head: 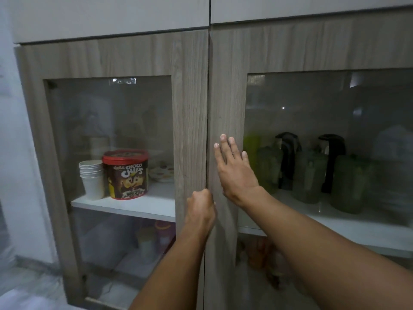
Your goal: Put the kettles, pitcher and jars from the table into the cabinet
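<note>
The wood-grain cabinet has two glass-fronted doors, both against the frame. My right hand (234, 168) lies flat, fingers spread, on the right door (225, 97) beside the centre seam. My left hand (201, 211) is curled at the inner edge of the left door (190, 108), fingertips at the seam. Behind the right glass, on the white shelf (335, 224), stand two black-handled kettles (288, 157) (333, 159), several green jars (348, 184) and a yellow-green pitcher (252, 146).
Behind the left glass stand a stack of white paper cups (92, 177), a red-lidded Choco Chips tub (126, 173) and a patterned plate (162, 173). Lower shelves hold bottles and dim items. A white wall (13, 153) is at left.
</note>
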